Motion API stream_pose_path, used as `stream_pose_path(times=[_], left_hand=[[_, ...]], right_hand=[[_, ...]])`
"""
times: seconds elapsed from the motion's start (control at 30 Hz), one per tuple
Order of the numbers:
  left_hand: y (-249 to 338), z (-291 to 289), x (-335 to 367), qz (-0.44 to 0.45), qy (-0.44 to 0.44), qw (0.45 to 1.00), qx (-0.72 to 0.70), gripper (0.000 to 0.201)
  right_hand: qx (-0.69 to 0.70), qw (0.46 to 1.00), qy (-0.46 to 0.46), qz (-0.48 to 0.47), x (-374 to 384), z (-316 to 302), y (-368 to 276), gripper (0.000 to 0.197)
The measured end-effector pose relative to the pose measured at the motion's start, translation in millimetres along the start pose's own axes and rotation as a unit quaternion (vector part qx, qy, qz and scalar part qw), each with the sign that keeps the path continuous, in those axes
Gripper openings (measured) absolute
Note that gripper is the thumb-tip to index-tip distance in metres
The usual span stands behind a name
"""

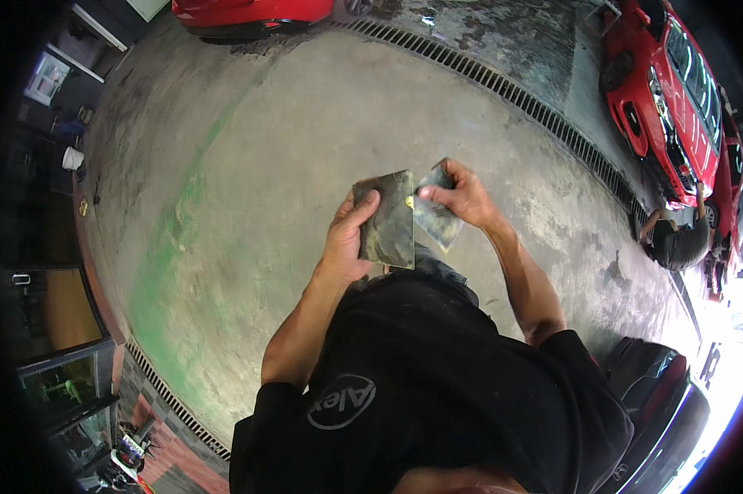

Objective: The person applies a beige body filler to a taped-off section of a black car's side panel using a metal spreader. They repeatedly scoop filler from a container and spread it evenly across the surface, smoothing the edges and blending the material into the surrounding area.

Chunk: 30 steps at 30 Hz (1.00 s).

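In front of my body, my left hand (344, 240) grips a dark, smeared flat mixing board (388, 232) by its left side, with the thumb lying over its face. A small yellow dab of putty (409, 201) shows at the board's right edge. Pinched between thumb and fingers of my right hand (465, 198) is a thin greyish putty spreader (439, 221), stained and slightly blurred. It is held tilted just right of the board, close to the yellow dab. Whether the spreader touches the board, I cannot tell.
A concrete floor (281, 148) with green stains lies around me. A drain grate (503, 86) crosses it. Red cars (256, 12) stand at the far side and right, where a person (678, 243) crouches by one. A dark car (664, 412) is close at lower right.
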<state>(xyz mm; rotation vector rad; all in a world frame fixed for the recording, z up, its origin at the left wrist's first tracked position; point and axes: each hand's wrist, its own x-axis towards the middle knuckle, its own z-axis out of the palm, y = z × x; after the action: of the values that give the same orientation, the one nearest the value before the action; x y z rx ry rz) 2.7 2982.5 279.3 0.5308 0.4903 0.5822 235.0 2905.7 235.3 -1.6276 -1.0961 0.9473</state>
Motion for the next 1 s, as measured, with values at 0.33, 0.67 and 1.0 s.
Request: stream_pose_path(times=[0.33, 0.67, 1.0], left_hand=[[90, -20, 253, 0.1, 0.048, 0.993, 0.036, 0.049], [137, -27, 584, 0.152, 0.111, 0.965, 0.184, 0.049], [181, 24, 807, 0.008, 0.038, 0.986, 0.162, 0.067]], right_hand=[[-0.016, 0.968, 0.217, 0.128, 181, -53, 16, 0.035], [-0.059, 0.979, 0.187, 0.05, 430, -62, -42, 0.037], [-0.031, 0.953, 0.292, 0.077, 699, -138, -17, 0.041]])
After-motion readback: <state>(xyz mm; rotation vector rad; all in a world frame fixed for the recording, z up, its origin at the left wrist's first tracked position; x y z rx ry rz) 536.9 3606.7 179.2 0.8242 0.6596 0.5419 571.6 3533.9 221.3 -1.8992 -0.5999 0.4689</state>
